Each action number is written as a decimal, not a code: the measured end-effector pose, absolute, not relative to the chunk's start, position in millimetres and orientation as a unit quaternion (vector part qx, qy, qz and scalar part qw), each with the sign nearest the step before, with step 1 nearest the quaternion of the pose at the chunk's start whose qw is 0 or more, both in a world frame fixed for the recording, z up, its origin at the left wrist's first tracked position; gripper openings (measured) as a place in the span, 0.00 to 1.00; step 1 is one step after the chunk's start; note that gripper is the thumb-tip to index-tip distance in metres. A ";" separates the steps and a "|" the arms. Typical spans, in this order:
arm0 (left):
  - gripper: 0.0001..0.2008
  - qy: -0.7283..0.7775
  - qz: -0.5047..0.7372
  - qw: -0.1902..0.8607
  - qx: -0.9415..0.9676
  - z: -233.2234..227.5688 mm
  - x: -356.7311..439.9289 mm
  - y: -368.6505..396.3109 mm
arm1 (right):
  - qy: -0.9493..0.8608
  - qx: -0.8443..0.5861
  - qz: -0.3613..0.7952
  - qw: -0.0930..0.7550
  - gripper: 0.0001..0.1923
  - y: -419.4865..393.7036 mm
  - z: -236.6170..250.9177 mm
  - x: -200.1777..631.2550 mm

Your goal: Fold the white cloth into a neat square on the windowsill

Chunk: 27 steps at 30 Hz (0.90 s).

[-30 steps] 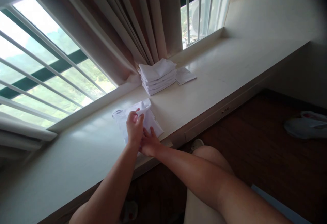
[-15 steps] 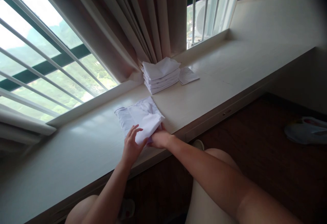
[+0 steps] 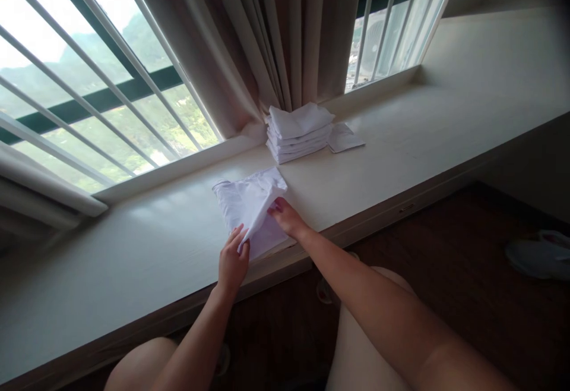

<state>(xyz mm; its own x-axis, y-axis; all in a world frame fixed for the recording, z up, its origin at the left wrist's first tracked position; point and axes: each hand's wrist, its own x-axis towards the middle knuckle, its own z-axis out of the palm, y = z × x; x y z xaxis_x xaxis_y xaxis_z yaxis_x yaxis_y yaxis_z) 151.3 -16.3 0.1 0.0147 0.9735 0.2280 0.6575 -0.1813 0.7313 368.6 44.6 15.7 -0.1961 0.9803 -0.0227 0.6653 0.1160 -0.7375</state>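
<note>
White folded cloth [image 3: 252, 207] lies on the sill [image 3: 133, 260] near its front edge, w/ a stack of folded cloths [image 3: 298, 131] further back by the curtain [image 3: 285, 28]. Head view: left hand [image 3: 232, 260] pinches the cloth's near corner, fingers bent. Right hand [image 3: 287, 217] rests flat on the cloth's right edge, fingers tucked under a fold. Vs 0.5 s ago: right hand has slid up along the edge, left stayed at the corner.

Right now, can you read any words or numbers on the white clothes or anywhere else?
No text can be read anywhere.
White cloth under the left hand and right hand: plain, no print visible.
Stack of folded cloths: no labels visible.
Flat white piece beside the stack: any marks are too blurred to tell.
</note>
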 end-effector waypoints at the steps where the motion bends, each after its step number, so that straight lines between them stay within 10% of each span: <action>1: 0.17 0.613 0.379 0.242 0.649 -0.4 149.4 -17.9 | -0.698 -0.588 0.321 0.253 0.31 44.6 17.3 360.3; 13: 0.21 0.469 0.696 0.519 0.163 -4.7 158.8 -72.7 | -0.830 -0.335 0.373 0.244 0.42 41.3 33.0 234.6; 23: 0.21 0.646 0.440 0.595 0.187 21.7 86.7 -133.6 | -0.898 -0.142 0.319 0.267 0.26 33.9 24.1 166.7; 27: 0.24 0.711 0.400 0.433 0.384 50.6 22.1 -79.3 | -0.840 -0.295 0.292 0.349 0.23 43.0 30.3 177.4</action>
